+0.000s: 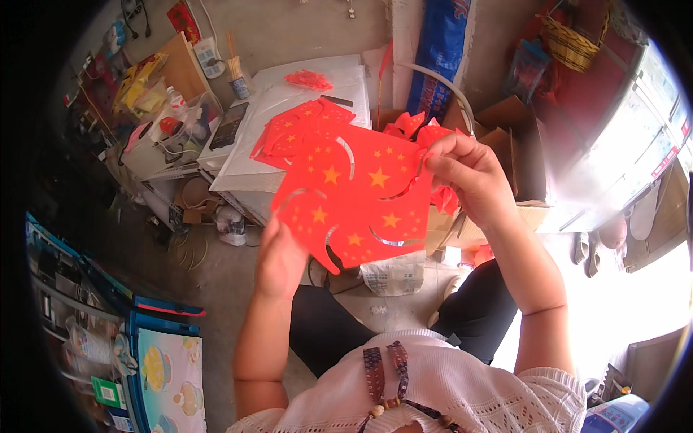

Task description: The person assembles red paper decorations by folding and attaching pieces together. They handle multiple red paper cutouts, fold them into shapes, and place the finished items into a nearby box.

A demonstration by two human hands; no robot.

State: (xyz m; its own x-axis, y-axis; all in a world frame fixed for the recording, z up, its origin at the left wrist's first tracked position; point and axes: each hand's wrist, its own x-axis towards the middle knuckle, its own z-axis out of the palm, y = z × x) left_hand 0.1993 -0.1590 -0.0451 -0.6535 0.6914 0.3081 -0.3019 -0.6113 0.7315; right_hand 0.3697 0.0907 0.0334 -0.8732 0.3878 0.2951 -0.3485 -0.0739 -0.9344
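Note:
A red sheet (361,198) with yellow stars and several curved slits is held up in front of me. My right hand (473,173) pinches its upper right corner between thumb and fingers. At the lower left edge my left hand (281,261) grips the sheet, slightly blurred, some of its fingers hidden behind it. Beyond, a stack of similar red sheets (278,137) lies on the white-covered table (238,166). A small heap of thin red pieces (309,79) rests farther back. Folded red starred shapes (444,200) show beside my right hand, partly hidden by it.
Cardboard boxes (516,115) stand at the right behind my right hand. A phone-like dark device (229,126) and a cup of thin sticks (238,86) sit left of the stack. A wicker basket (574,40) hangs at the upper right.

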